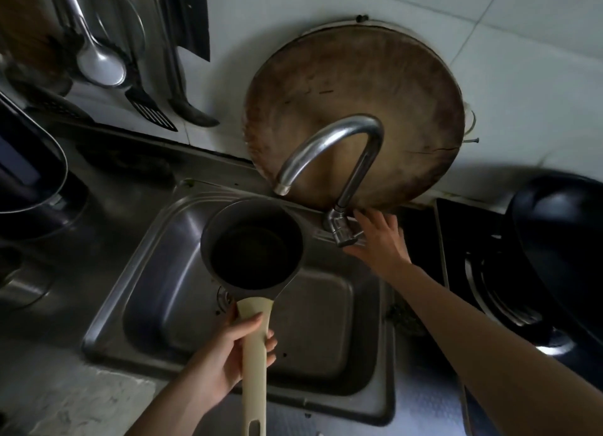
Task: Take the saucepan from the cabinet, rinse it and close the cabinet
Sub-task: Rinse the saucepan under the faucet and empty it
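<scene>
Saucepan [253, 248] held by left hand [228, 354], fingers wrapped tight round handle [254, 347], bowl positioned under faucet [329, 148] spout over sink [107, 305], ready for rinsing. Right hand [380, 240] at faucet's lever, fingers spread loosely, nothing gripped; no water seen running.

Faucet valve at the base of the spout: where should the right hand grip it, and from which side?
Grip the short metal lever at the faucet base, coming from the right, where the right hand already hovers open. The lever juts rightward, toward the stove side; the saucepan blocks the left.
</scene>
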Motion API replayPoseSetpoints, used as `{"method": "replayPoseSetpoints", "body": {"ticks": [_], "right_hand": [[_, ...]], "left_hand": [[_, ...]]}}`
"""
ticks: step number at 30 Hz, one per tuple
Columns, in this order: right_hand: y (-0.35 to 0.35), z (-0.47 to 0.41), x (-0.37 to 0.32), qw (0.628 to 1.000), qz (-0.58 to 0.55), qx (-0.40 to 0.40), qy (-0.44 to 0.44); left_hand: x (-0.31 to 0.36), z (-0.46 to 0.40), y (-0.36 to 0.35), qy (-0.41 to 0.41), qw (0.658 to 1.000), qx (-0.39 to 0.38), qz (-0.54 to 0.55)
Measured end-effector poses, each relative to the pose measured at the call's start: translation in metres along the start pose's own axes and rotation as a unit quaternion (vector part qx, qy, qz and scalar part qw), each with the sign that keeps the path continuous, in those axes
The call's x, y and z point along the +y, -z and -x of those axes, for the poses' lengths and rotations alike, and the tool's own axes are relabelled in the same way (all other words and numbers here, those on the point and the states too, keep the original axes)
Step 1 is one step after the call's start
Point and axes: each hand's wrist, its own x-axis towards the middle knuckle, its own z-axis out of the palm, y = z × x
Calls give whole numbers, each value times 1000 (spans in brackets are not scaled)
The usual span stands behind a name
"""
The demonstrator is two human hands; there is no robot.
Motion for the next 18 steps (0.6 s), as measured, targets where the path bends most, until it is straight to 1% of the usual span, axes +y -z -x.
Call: {"method": "replayPoseSetpoints", "body": {"ticks": [4, 7, 10, 15, 18], "right_hand": [[-5, -22, 8, 997, 50, -53, 18], [-9, -29, 8, 990, 104, -87, 39], [-14, -32, 6, 987, 133, -86, 41], [-22, -36, -1, 978, 185, -96, 6], [-26, -37, -3, 977, 194, -87, -10]], "left_hand": [[2, 5, -5, -8, 999, 29, 24], [4, 5, -6, 6, 997, 68, 35], [7, 0, -2, 6, 995, 94, 18], [12, -8, -1, 11, 994, 108, -19], [15, -10, -6, 28, 995, 93, -36]]}}
